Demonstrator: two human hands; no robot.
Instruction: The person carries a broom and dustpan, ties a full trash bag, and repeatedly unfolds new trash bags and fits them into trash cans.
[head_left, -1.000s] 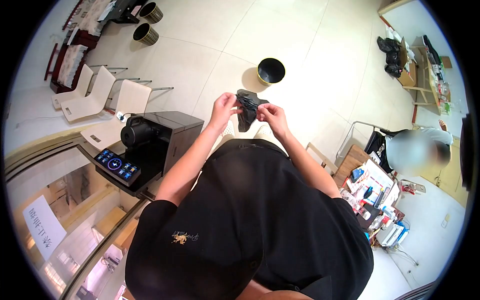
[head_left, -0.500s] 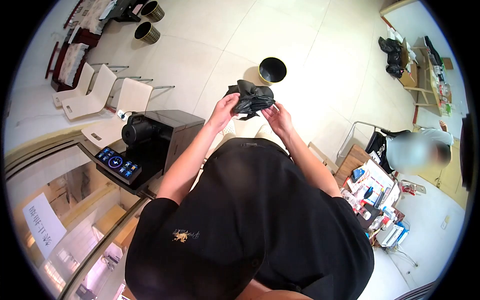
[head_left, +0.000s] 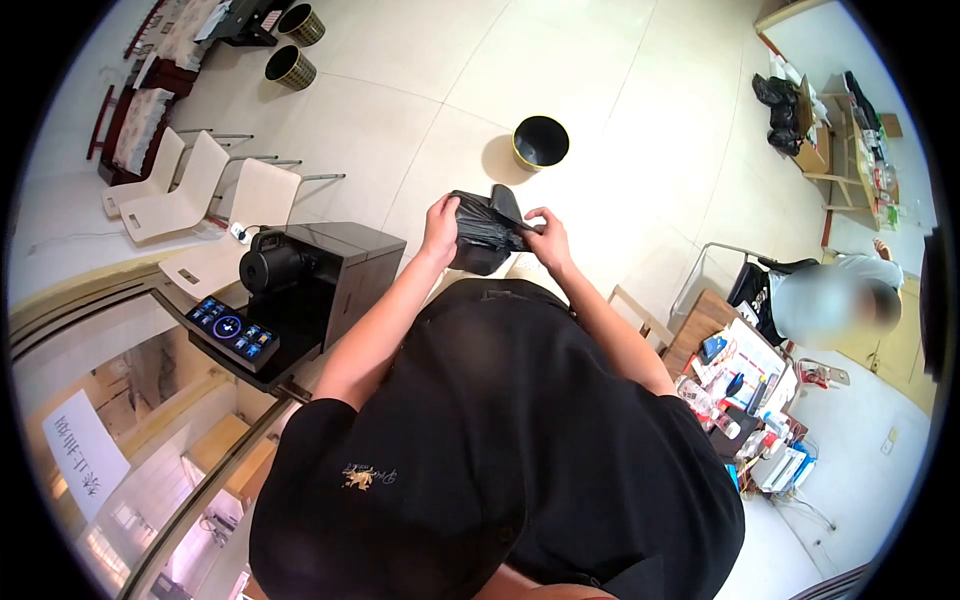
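Observation:
A crumpled black plastic bag (head_left: pixel 485 235) hangs spread between my two hands, above my feet. My left hand (head_left: pixel 441 228) pinches its left edge, fingers closed on it. My right hand (head_left: pixel 546 240) grips the bag's right side between thumb and fingers. Just beyond the bag, on the tiled floor, stands a round black bin (head_left: pixel 541 143) with a yellow rim, and its inside looks dark.
Two more bins (head_left: pixel 291 68) stand far left, near pale chairs (head_left: pixel 196 188). A black machine (head_left: pixel 340 262) with a lit screen is at my left. On the right are a cluttered desk (head_left: pixel 697 322), a seated person (head_left: pixel 830 300) and black bags (head_left: pixel 783 115) by a shelf.
The bag has gone from a small bunch to a wider, more opened-out shape, and it hangs lower than half a second ago. Both hands have kept hold of it and shifted slightly.

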